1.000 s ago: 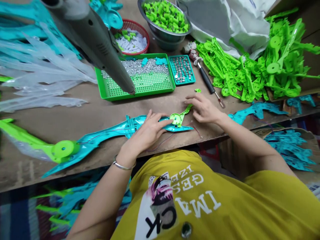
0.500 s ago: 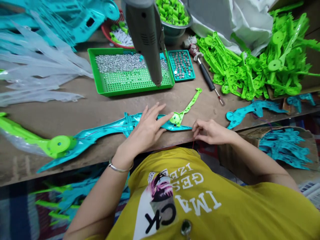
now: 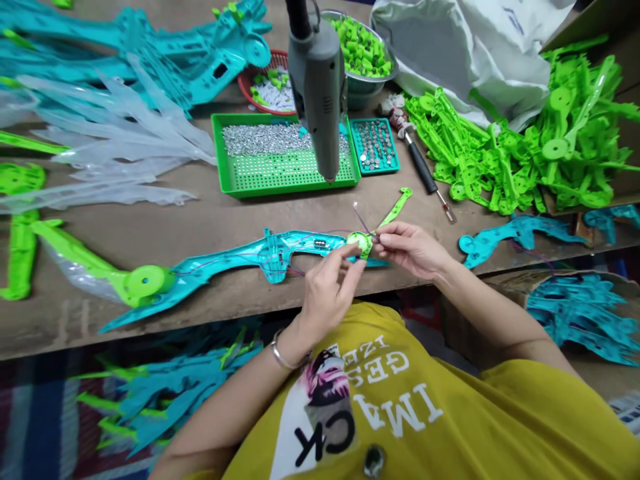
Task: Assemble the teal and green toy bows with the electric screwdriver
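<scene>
A long teal plastic bow-shaped part (image 3: 235, 263) lies along the front edge of the wooden bench (image 3: 165, 220), with thin wires running along it. A bright green arm piece (image 3: 387, 217) with a round end sits on its right end. My left hand (image 3: 327, 290) pinches at that round end with its fingertips. My right hand (image 3: 407, 247) pinches a thin purple wire beside the same spot. A green limb piece (image 3: 100, 273) is attached at the teal part's left end.
A grey powered screwdriver (image 3: 320, 87) hangs over a green tray of screws (image 3: 280, 170). Behind are a small teal tray of button cells (image 3: 375, 143), a red basket (image 3: 267, 90), a steel bowl of green bits (image 3: 363, 53), a hand screwdriver (image 3: 425, 177), a heap of green parts (image 3: 525, 140) and clear blades (image 3: 110, 147).
My left hand lifted off the teal part and now pinches at the green piece's round end. My right hand rose from the bench edge with the wire. The view shifted.
</scene>
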Demonstrator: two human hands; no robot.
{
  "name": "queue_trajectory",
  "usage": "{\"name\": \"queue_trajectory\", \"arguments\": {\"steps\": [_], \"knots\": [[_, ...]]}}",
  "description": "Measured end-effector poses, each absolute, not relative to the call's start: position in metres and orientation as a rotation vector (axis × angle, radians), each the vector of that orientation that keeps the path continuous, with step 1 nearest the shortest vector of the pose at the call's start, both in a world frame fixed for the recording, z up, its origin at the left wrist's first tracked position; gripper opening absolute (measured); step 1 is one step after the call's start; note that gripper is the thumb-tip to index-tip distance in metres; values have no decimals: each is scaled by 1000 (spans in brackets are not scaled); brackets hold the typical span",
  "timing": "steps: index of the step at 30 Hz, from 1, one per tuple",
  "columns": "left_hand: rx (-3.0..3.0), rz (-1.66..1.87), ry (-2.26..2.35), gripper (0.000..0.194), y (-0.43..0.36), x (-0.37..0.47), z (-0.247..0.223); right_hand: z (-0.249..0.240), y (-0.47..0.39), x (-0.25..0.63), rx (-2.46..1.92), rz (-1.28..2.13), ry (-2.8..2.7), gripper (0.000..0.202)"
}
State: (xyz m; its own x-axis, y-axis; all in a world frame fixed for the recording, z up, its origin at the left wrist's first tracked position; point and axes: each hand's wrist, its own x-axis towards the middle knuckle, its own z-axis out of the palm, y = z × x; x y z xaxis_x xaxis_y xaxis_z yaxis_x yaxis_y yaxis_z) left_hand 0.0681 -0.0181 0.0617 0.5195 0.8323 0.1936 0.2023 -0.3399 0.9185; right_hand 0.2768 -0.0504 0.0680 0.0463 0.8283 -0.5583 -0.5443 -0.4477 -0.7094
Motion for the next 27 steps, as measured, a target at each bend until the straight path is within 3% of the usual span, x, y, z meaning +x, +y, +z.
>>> {"name": "queue_trajectory", "arguments": {"steps": [4,10,14,19,27], "knots": [[1340,894,913,25,3,96,61,74,-56,268,-1265,1646,-490,32],[1213,830,875,36,20,114,57,77,-48,268,-1353,1504,-687,33],[1600,830,920,40,21,115,46,66,-32,284,-1451,1341,-695,41],[2418,507,855,69,10,115,36,53,-12,307,-1514,1354,-556,45],[2615,500,621,65,11,99,23,60,-6,309,-1573,1448,-686,38]]}}
